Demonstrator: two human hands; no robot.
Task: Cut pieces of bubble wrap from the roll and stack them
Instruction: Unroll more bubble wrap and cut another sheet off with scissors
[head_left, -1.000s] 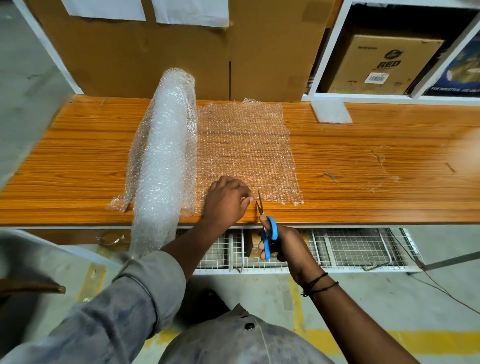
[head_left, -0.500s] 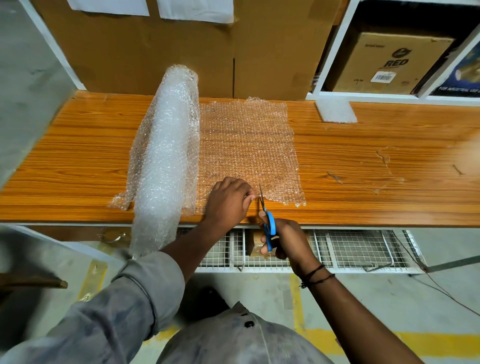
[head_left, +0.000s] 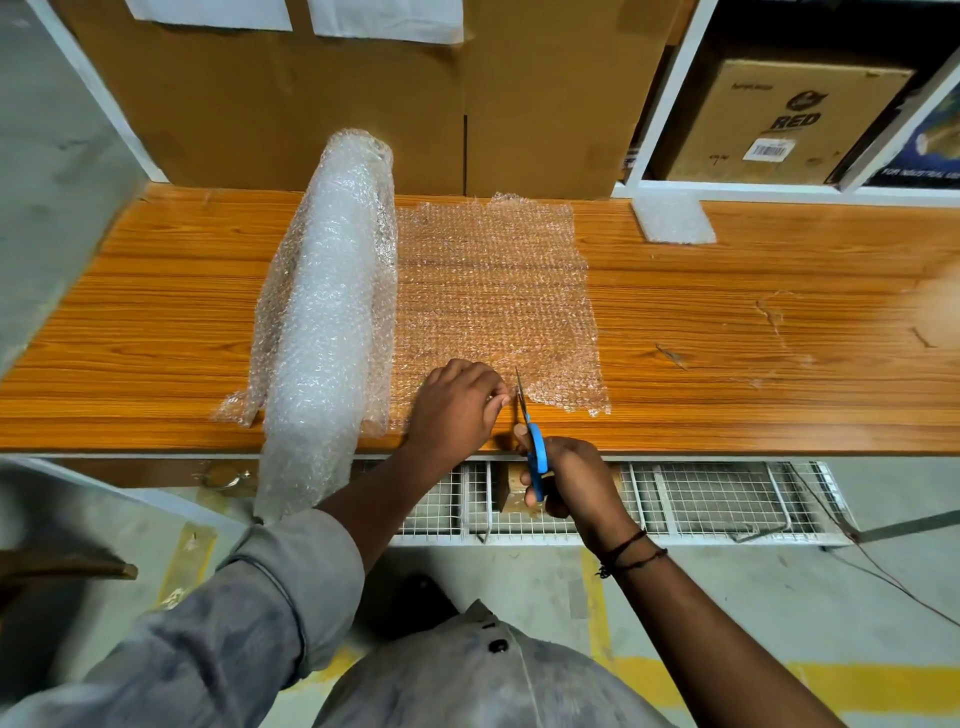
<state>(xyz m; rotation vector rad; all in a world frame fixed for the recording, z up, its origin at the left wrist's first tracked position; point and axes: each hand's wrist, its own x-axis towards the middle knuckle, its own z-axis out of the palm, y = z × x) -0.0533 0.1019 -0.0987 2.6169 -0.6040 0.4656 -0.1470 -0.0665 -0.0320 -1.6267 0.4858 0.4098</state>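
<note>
A thick roll of bubble wrap (head_left: 332, 312) lies on the wooden table (head_left: 727, 322), its near end hanging over the front edge. An unrolled sheet (head_left: 493, 291) spreads flat to the roll's right. My left hand (head_left: 457, 405) presses the sheet's near edge down against the table. My right hand (head_left: 566, 478) grips blue-handled scissors (head_left: 532, 441), whose blades point away from me and sit at the sheet's near edge, just right of my left fingers. A small stack of cut bubble wrap pieces (head_left: 672, 218) rests at the back of the table.
Large cardboard boxes (head_left: 363, 104) stand along the table's back edge. A white shelf (head_left: 675, 104) at back right holds a brown carton (head_left: 789, 119). A white wire rack (head_left: 675, 504) sits under the table front. Yellow tape marks the floor.
My right hand has pushed the scissors forward, so the blades now reach into the sheet's near edge. My left hand stays pressed on the sheet.
</note>
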